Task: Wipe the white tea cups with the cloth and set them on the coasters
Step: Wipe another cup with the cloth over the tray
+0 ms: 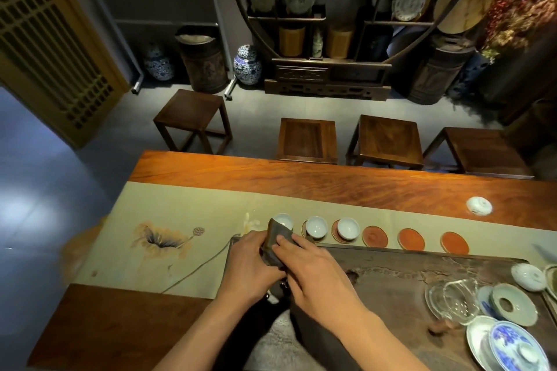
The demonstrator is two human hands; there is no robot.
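A dark grey-brown cloth [275, 242] is held between my left hand [248, 265] and my right hand [313, 268], just over the left end of the dark tea tray [391, 268]. Behind the cloth a white tea cup [284, 220] stands partly hidden; whether a coaster lies under it I cannot tell. To its right two more white cups [316, 226] [348, 227] sit on round red coasters. Three bare red coasters [374, 235] [411, 238] [454, 242] continue the row to the right on the beige runner [168, 205].
The wooden table [301, 175] has several stools behind it. A white lid [479, 205] lies far right. On the tray's right end are a glass pitcher [455, 300], a celadon saucer [514, 304], a white lid [528, 276] and a blue-and-white lidded bowl [509, 343].
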